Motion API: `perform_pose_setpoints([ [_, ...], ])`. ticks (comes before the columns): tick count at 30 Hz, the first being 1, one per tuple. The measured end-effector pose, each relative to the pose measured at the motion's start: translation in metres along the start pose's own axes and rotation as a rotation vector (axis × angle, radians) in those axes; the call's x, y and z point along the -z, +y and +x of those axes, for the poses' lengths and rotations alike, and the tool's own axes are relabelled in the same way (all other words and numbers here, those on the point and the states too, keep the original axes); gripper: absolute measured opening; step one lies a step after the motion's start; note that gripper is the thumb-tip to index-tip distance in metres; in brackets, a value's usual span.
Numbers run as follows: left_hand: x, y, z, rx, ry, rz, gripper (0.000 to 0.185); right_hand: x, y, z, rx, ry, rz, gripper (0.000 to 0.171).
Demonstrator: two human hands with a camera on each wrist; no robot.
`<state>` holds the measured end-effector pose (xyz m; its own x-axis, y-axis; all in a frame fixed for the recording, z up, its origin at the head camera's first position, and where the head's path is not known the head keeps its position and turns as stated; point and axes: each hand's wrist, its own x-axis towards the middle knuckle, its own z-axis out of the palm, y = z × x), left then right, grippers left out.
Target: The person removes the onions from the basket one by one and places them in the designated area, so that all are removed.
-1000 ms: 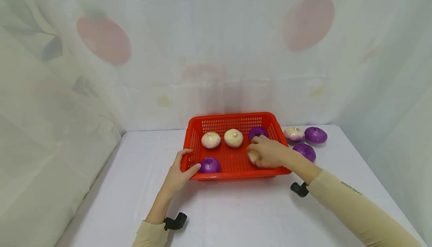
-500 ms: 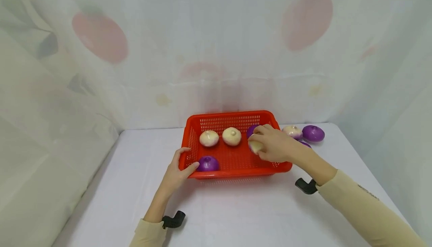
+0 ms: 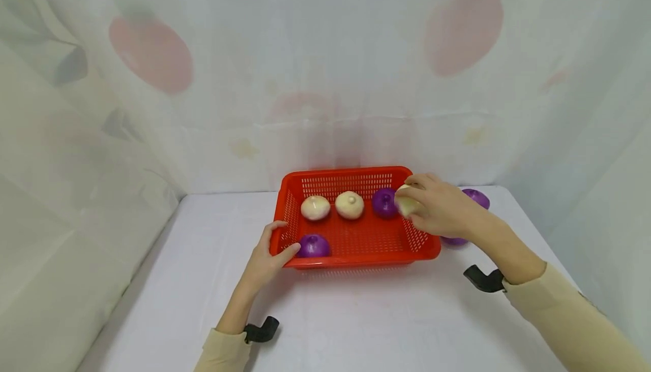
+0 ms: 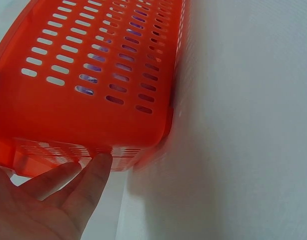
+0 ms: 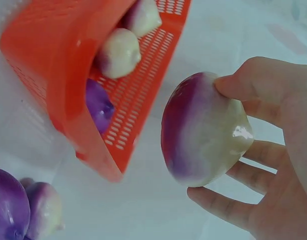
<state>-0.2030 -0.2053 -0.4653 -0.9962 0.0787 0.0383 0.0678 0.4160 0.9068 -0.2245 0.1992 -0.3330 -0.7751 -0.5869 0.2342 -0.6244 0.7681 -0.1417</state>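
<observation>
My right hand [image 3: 443, 207] grips a white-and-purple onion [image 5: 203, 132] over the right rim of the red plastic basket [image 3: 351, 259]. Thumb and fingers close around its sides in the right wrist view. At the basket's left end, my left hand [image 3: 264, 257] holds the rim, thumb on the front corner and fingers at the side wall [image 4: 118, 125]. Inside the basket lie two pale onions [image 3: 315, 208] and a purple onion [image 3: 384, 202] along the back. Another purple onion [image 3: 313, 246] sits in the front left corner, near the left thumb.
Right of the basket, a purple onion [image 3: 477, 197] and another purple one [image 3: 455, 241] lie on the white table [image 3: 356, 321], partly behind the right arm. A white-and-purple onion [image 5: 45, 210] rests there too. A white printed curtain [image 3: 325, 78] hangs behind the table.
My right hand has lifted the white-and-purple onion from the basket's front right area and carried it right and up to the right rim. The left hand keeps its hold on the basket.
</observation>
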Motion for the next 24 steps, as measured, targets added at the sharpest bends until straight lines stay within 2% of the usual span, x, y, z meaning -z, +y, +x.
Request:
perform_pose_setpoints([
  [5, 0.0, 0.001, 0.0, 0.0, 0.0, 0.001, 0.067, 0.008, 0.009, -0.013, -0.045, 0.064, 0.029, 0.042],
  [12, 0.0, 0.001, -0.001, 0.01, 0.0, -0.003, 0.066, 0.011, 0.026, -0.031, -0.061, 0.142, 0.034, 0.041],
  [19, 0.0, 0.002, 0.0, 0.014, -0.002, 0.005, 0.068, 0.015, 0.041, -0.046, -0.182, 0.093, 0.026, 0.042],
  [24, -0.001, 0.002, 0.0, 0.015, -0.002, 0.005, 0.069, 0.015, 0.053, -0.054, -0.225, 0.09, 0.062, 0.04],
])
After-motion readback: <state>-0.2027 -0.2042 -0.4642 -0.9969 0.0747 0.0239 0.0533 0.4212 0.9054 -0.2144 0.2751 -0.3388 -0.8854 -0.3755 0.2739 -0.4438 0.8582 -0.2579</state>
